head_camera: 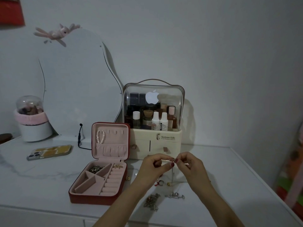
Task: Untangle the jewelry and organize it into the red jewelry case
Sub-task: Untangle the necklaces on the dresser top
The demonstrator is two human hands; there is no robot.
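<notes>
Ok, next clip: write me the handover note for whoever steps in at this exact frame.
Left hand and right hand both pinch a thin chain, stretched between them above the table; its tail hangs down.
Red jewelry case lies open to the left of the hands: pearl bracelet hung in the lid, a dark beaded piece in a back compartment, earrings on the top ring roll.
Left: loose pieces on the table, namely ring, tangled chain, silver pieces.
</notes>
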